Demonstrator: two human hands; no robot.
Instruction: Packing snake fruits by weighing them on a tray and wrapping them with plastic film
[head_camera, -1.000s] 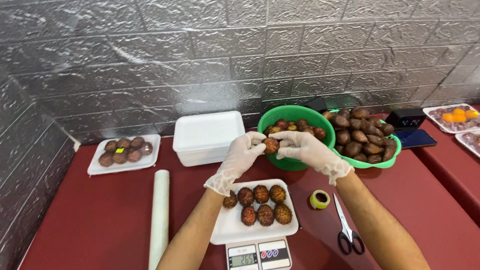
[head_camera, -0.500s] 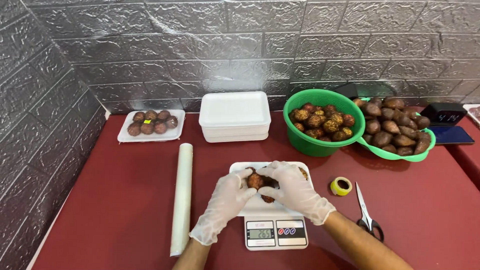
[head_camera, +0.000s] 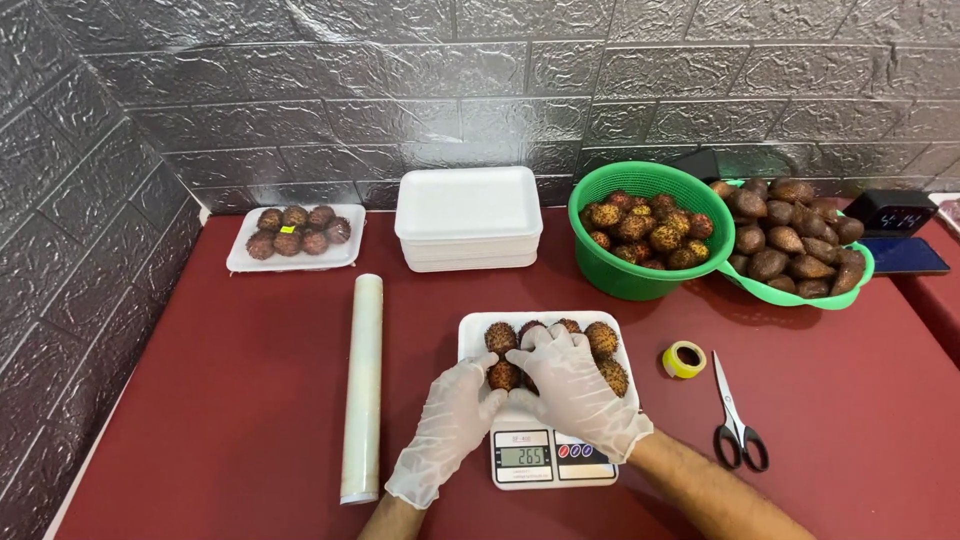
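Gloves on both hands, the person has brought the spiky fruit down from the green basket (head_camera: 640, 262) near the back edge of the desk (head_camera: 200, 400) to the white tray (head_camera: 475, 330) on the small scale (head_camera: 552, 460) by the front edge. A second ago both hands were up at the basket; now the left hand (head_camera: 450, 425) and right hand (head_camera: 572, 390) press in over the tray, fingers curled loosely around one fruit (head_camera: 503, 376) among the others lying there. The scale's display is lit, so the load looks to be getting topped up and weighed. A roll of wrap (head_camera: 362, 385) lies to the left, tape (head_camera: 684, 359) and scissors (head_camera: 735, 420) to the right.
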